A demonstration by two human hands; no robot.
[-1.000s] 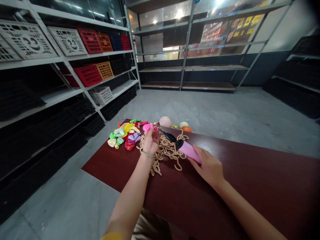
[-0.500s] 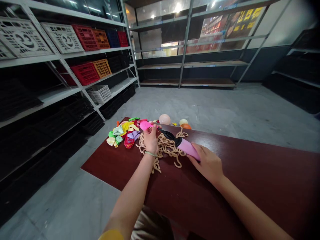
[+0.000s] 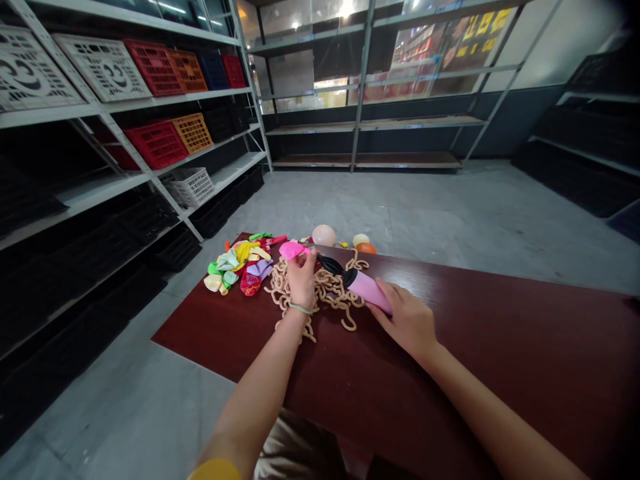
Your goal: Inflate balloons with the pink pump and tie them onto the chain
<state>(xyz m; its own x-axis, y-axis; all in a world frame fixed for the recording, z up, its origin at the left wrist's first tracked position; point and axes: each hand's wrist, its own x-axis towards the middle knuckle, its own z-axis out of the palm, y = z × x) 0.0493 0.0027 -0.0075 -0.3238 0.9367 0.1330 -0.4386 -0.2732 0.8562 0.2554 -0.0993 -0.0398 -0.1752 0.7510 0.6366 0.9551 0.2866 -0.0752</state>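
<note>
A bright pink balloon (image 3: 291, 250) is pinched in the fingertips of the left hand (image 3: 302, 281), at the far side of the dark red table (image 3: 390, 380), while a pink tool with a black end (image 3: 369, 291) is gripped by the right hand's (image 3: 407, 323) wrapped fingers, its tip directed at the balloon. Tan curled strands (image 3: 330, 288) are spread beneath; limp coloured balloons (image 3: 246, 255) are heaped to the left.
</note>
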